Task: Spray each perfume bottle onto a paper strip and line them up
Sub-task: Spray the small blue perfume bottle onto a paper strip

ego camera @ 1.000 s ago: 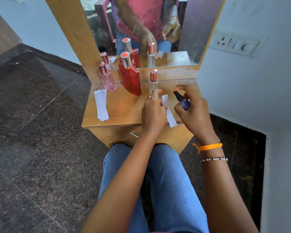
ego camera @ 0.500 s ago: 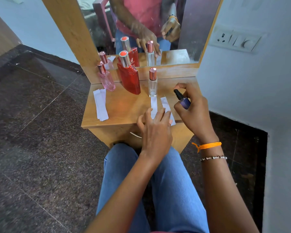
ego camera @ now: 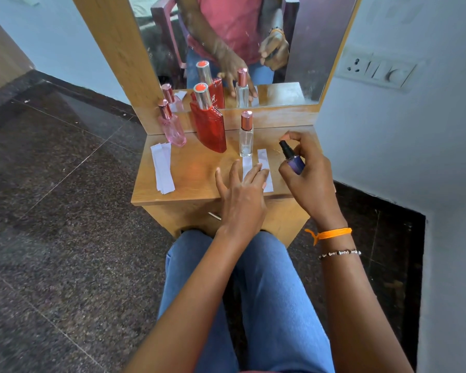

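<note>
Small wooden desk (ego camera: 189, 170) under a mirror. Two strips (ego camera: 262, 162) side by side near the front right corner, long axes front to back, below the clear bottle (ego camera: 246, 135). Left hand (ego camera: 241, 195) flat, fingers spread, pinning them, holding nothing. Right hand (ego camera: 308, 173) just right of them, wrapped round the purple bottle (ego camera: 293, 160), nozzle toward the strips.

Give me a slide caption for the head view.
Right hand holds a purple sprayer; left hand rests on two strips before three bottles.

I take this for a home, likely a bedroom corner: a small wooden dressing table (ego camera: 189, 181) with a mirror (ego camera: 301, 49) at twelve o'clock, a wall socket panel (ego camera: 375, 72) at two o'clock, dark granite floor (ego camera: 65, 211) at nine o'clock.
</note>
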Demonstrator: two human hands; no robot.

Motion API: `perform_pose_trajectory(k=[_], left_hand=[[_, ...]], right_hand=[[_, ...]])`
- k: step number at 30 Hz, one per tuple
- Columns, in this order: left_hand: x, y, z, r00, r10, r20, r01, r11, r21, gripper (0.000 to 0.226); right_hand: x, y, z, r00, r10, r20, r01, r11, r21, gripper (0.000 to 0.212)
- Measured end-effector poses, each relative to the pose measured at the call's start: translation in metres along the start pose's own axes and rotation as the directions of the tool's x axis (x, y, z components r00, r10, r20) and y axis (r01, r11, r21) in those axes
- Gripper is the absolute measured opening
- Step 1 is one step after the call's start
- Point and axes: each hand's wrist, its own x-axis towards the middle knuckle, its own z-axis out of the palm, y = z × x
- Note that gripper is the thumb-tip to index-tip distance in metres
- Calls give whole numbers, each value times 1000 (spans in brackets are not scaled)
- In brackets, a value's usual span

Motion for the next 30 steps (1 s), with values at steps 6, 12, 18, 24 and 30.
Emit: perform_pose_trajectory(k=[6, 12, 18, 24, 30], left_hand=[[1, 2, 0, 999, -7, -43, 4, 999, -49, 40], [-6, 17, -25, 992, -54, -111, -27, 784, -620, 38], [-5, 18, -32, 984, -147, 96, 158, 504, -849, 49], [-5, 7, -31, 972, -211, 107, 201, 502, -841, 49], [-7, 1, -31, 968, -218, 125, 223, 518, -825, 48]], right_hand=[[-1, -1, 3, 999, 53, -1, -52, 990, 134, 27], [-2, -2, 6, 992, 109, 60, -123, 933, 337, 27], [-3, -5, 5, 984, 108, 142, -161, 885, 438, 27], [3, 13, -5, 984, 148, -97, -121, 963, 241, 34], [-2, 36, 4, 987, 75, 143, -55, 989, -138, 48]])
